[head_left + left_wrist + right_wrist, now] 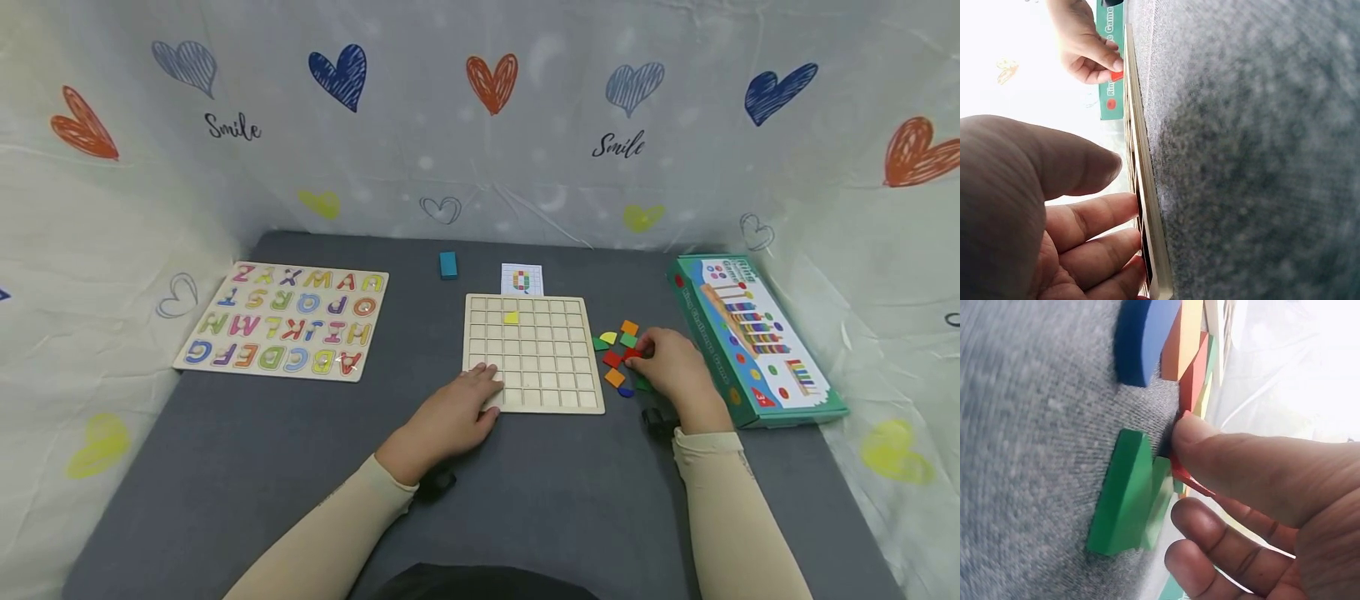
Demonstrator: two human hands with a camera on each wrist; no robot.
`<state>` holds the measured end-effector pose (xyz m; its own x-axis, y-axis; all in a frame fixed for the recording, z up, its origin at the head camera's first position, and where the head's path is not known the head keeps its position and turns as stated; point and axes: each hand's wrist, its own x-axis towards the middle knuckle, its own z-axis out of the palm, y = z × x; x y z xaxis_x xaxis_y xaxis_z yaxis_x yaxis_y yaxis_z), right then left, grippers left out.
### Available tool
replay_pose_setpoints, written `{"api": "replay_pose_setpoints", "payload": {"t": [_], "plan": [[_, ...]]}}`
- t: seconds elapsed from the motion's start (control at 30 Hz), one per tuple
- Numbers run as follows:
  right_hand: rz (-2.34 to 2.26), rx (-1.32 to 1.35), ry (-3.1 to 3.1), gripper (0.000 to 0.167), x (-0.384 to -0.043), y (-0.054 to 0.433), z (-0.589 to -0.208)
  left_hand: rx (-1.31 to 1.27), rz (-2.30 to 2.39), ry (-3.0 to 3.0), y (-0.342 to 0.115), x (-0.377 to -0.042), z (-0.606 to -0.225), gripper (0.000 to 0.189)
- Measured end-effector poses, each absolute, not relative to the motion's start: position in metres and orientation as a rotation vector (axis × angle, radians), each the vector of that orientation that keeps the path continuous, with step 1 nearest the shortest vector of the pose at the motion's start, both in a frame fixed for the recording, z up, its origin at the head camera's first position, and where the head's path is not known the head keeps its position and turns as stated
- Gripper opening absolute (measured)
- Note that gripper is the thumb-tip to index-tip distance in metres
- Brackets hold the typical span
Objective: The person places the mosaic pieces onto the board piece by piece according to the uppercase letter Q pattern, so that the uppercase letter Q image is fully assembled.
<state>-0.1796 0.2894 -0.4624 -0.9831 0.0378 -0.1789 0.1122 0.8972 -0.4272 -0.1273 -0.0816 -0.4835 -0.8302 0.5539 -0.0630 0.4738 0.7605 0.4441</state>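
Observation:
My left hand [452, 414] rests on the lower left corner of a wooden grid board [551, 364], fingers extended over its edge. One yellow square [511, 317] sits in a cell near the board's top. To the right of the board, my right hand [677, 373] pinches a red piece [1188, 477] between thumb and finger; its full outline is partly hidden. Around it lie loose coloured pieces: a red square [612, 358], orange squares [614, 377], a blue rounded piece [1147, 340] and a green piece [1121, 494]. A small pattern card [521, 279] lies behind the board.
An alphabet board [281, 321] lies at the left of the grey table [525, 492]. At the right is a green game box [761, 342]. A blue block [447, 265] stands toward the back. A printed curtain [405, 158] surrounds the table.

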Motion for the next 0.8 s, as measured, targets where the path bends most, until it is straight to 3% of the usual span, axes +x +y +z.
{"api": "replay_pose_setpoints", "payload": {"t": [0.4,0.63,0.8], "plan": [[-0.805,-0.018,3.022,0.014,-0.182,0.273,-0.447,0.816,0.633,2.761,-0.085,-0.128,-0.484,0.047],[-0.933,-0.165,2.973,0.012,-0.212,0.228,-0.422,0.809,0.65,2.749,-0.085,-0.127,-0.482,0.048],[-0.935,-0.278,2.9,0.011,-0.241,0.197,-0.426,0.819,0.652,2.738,-0.085,-0.128,-0.484,0.048]]}}
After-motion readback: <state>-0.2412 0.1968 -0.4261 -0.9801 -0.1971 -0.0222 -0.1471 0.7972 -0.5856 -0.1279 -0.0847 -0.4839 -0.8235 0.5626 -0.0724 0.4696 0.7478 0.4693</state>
